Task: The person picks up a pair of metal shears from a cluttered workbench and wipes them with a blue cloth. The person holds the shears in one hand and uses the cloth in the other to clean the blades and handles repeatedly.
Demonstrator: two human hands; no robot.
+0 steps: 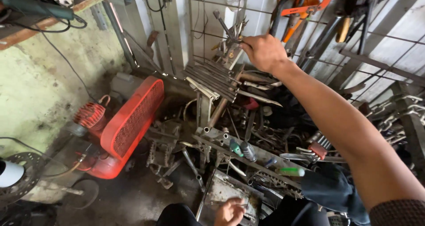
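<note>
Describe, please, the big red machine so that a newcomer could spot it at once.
Look left of the cluttered tool rack, down by the pale green wall. There the red air compressor stands on the floor. Its curved red mesh guard sets it apart from the grey, greasy metal parts around it.

The person's right arm [349, 133] is bare from the wrist almost to the shoulder, where a dark brown knitted sleeve [396, 212] with a fine ribbed weave covers the upper arm at the near right. Both hands, the right hand [264, 52] and the left hand [230, 212], are bare, without gloves, rings or a watch. Dark trousers [177, 216] cover the knees at the near edge.
</note>
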